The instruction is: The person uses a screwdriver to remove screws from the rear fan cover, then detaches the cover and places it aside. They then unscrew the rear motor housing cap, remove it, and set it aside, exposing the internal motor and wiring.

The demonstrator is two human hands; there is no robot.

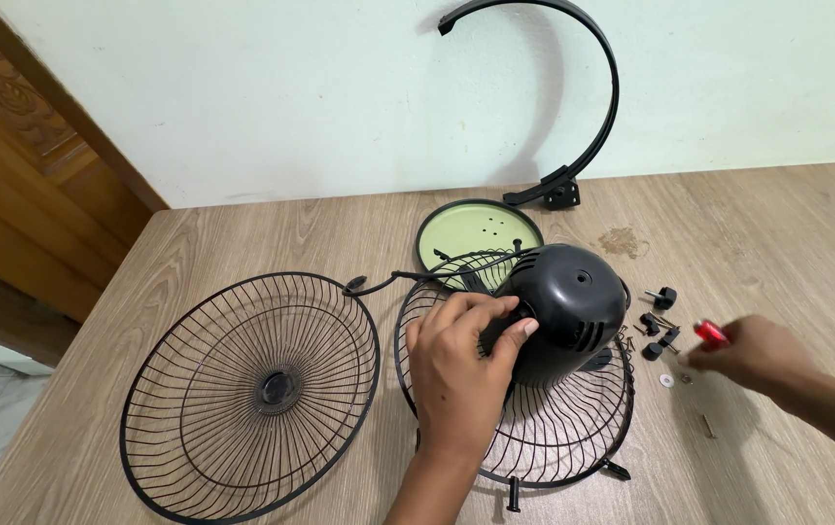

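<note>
A black fan motor housing (573, 301) rests on a black wire rear guard (554, 437) in the middle of the wooden table (777, 224). My left hand (461, 365) lies against the housing's left side, fingers curled on it. My right hand (753, 352) is to the right, closed around a tool with a red handle (712, 333), hovering over small black knobs and screws (659, 331). A second, larger wire guard (252, 389) lies on the left. A black cord (393, 282) runs from the housing toward it.
A round green plate (461, 233) lies behind the housing. A curved black bracket (592, 107) leans on the pale wall at the back. A wooden door frame (19, 146) stands at the left; a washer (666, 380) and a loose screw (708, 425) lie near the right hand.
</note>
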